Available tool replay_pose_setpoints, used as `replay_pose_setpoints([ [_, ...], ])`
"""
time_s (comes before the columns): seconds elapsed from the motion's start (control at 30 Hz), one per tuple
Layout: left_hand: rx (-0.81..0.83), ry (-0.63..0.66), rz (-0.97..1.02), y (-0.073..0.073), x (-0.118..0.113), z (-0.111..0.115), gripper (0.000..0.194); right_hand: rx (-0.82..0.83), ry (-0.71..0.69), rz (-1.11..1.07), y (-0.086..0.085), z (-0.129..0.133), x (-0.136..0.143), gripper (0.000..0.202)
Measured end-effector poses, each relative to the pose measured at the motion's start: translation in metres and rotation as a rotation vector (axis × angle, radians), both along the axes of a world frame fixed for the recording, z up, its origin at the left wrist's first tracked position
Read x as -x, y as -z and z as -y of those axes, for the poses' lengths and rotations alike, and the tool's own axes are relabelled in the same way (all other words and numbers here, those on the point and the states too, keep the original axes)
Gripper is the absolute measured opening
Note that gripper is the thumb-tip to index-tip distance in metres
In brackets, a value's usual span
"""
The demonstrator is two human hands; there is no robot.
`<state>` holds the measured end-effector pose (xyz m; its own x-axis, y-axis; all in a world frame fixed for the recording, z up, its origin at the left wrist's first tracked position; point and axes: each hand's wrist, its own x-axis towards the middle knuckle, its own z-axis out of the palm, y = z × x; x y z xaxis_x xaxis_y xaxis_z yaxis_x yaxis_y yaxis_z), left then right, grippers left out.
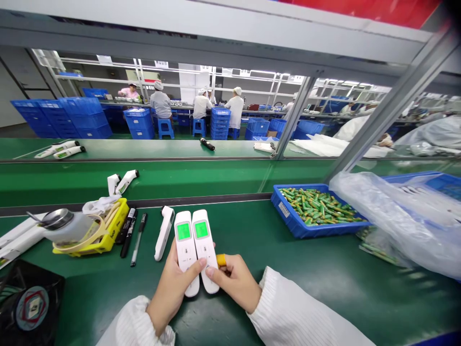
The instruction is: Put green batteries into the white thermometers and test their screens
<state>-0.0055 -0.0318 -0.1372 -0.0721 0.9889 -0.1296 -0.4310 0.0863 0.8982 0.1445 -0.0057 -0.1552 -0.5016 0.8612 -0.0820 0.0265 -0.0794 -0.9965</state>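
Observation:
Two white handheld thermometers with lit green screens are side by side at the centre of the head view. My left hand (176, 283) is closed round the left thermometer (186, 257), its thumb on the lower front. Closed on the right thermometer (204, 247) is my right hand (236, 278), thumb near its button; a yellow cover shows on one finger. Another white thermometer (164, 233) lies on the green table just left of them. Beside it are a pen (139, 240) and black markers (127, 231).
A blue tray (300, 230) of green batteries stands right, beside plastic bags (396, 216). At left are a yellow basket (117, 226), a metal-topped bottle (68, 228) and a black fan-like device (32, 307). Beyond the green conveyor (187, 180), people work among blue crates (139, 124).

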Motion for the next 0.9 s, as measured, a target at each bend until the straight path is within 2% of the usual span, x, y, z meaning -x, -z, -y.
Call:
replay_pose_setpoints([
  [0.13, 0.016, -0.006, 0.056, -0.004, -0.003, 0.001, 0.062, 0.063, -0.017, -0.071, -0.002, 0.002, 0.003, 0.051],
  [0.33, 0.031, 0.001, 0.063, -0.004, -0.002, 0.0, 0.062, 0.156, 0.005, -0.196, -0.004, 0.006, 0.013, 0.052],
  [0.43, 0.04, 0.017, 0.072, -0.003, -0.002, -0.001, 0.062, 0.112, 0.004, -0.163, -0.004, 0.006, 0.012, 0.051],
  [0.6, 0.038, 0.045, 0.062, 0.0, -0.003, 0.002, 0.059, -0.076, -0.058, 0.086, -0.002, 0.004, 0.005, 0.043],
  [0.77, 0.025, 0.093, 0.023, 0.001, -0.005, 0.006, 0.057, 0.048, -0.189, 0.04, -0.005, 0.004, 0.005, 0.044],
  [0.9, 0.016, 0.093, 0.023, 0.001, -0.005, 0.006, 0.053, 0.043, -0.171, 0.0, -0.008, 0.005, 0.007, 0.044],
])
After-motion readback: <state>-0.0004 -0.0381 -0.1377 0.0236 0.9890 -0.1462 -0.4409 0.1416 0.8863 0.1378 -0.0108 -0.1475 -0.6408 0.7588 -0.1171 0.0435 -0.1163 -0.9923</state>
